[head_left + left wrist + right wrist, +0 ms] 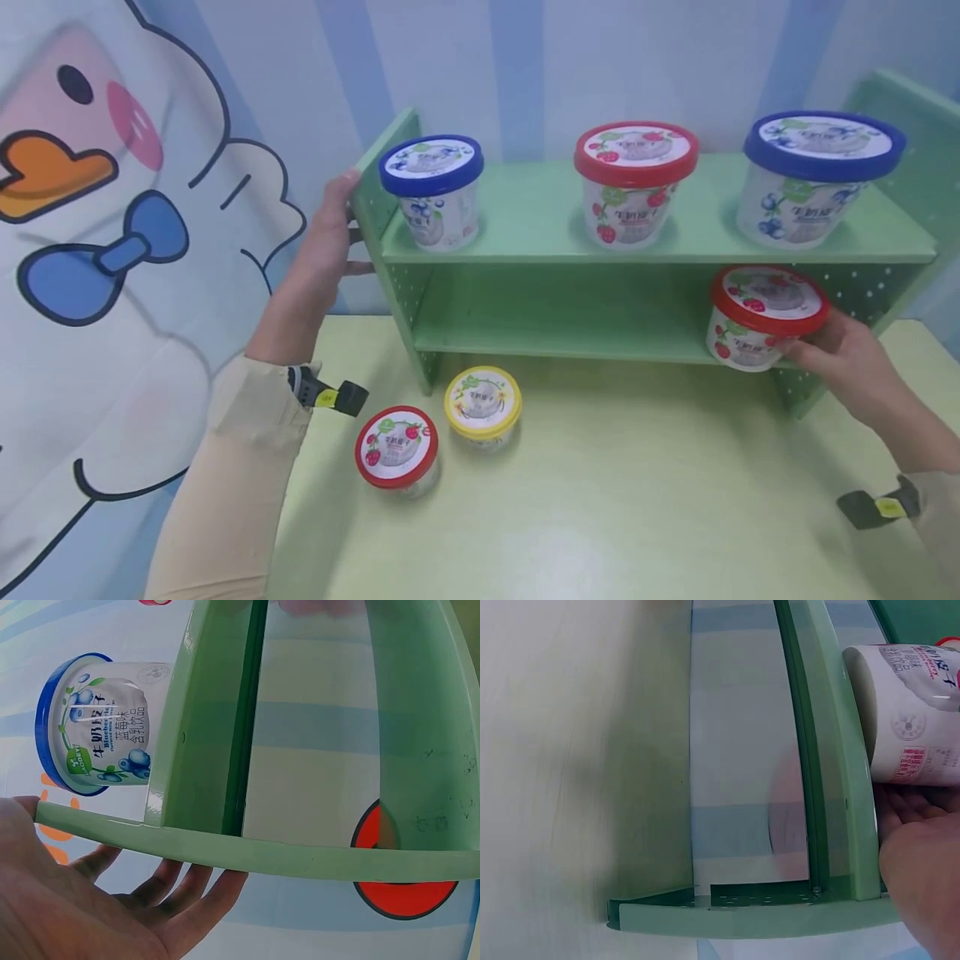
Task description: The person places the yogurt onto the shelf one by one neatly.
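Right side of head view, right hand (851, 362) curled round red-lidded cup (767, 321) at lower shelf (555, 321), left of centre, left hand (327, 229) touching green side panel (392, 279), fingers loosely extended.

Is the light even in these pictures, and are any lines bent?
Not quite: in the head view, a pale, soft glare brightens the table near the bottom edge; in the left wrist view, the edges of the shelf look bowed, perhaps from the lens; in the right wrist view, a broad, blurry-edged shadow darkens the table.
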Demonstrator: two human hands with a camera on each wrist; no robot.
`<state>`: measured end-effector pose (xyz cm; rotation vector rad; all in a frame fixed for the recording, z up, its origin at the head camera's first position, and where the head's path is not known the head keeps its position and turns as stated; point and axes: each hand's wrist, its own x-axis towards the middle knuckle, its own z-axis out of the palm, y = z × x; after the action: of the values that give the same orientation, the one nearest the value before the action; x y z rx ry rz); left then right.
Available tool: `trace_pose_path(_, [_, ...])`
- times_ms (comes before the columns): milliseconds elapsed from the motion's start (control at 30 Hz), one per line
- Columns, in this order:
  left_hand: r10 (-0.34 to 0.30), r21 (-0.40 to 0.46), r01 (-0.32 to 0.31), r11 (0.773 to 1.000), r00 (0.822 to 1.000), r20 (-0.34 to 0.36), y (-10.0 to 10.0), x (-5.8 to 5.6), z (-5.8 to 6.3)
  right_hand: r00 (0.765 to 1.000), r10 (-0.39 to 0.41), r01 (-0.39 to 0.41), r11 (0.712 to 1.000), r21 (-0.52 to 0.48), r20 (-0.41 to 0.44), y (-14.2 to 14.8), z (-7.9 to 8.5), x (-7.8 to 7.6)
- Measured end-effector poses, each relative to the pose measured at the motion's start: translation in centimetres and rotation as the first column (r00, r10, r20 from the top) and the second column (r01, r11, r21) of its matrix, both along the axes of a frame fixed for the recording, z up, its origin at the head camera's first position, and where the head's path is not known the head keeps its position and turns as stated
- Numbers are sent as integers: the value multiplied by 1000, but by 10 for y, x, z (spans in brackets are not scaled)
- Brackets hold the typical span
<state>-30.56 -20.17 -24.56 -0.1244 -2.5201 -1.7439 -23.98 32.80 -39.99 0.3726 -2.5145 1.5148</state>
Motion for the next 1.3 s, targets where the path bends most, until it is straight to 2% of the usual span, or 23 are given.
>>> trace_pose_path(500, [4, 3, -4, 1000, 1000, 8, -1, 1, 0, 1000, 6, -5, 1000, -28, 23, -6, 6, -7])
trace_pose_path(633, [-2, 6, 2, 1000, 1000, 7, -1, 1, 0, 1000, 2, 0, 995, -103, 20, -11, 6, -5])
trace_pose_path(733, [-4, 4, 4, 1000, 1000, 7, 0, 0, 1, 1000, -4, 4, 994, -108, 0, -16, 5, -1])
trace_pose_path(800, [-2, 4, 2, 1000, 1000, 4, 0, 1, 1, 1000, -30, 30, 997, -69, 2, -21, 6, 1])
trace_pose_path(867, [0, 2, 0, 1000, 1000, -1, 0, 1, 2, 996, -83, 82, 997, 10, 31, -27, 9, 2])
trace_pose_path(967, [-1, 3, 1, 1000, 1000, 0, 1, 1, 3, 985, -151, 147, 988, 54, 82, -33, 12, 1])
trace_pose_path(1067, [-1, 3, 1, 1000, 1000, 8, 1, 1, 3, 978, -183, 178, 982, 55, 98, -36, 11, 1])
trace_pose_path(1300, [-1, 12, 1, 1000, 1000, 10, 0, 1, 1, 979, -195, 194, 981, 28, 55, -35, 6, 1])
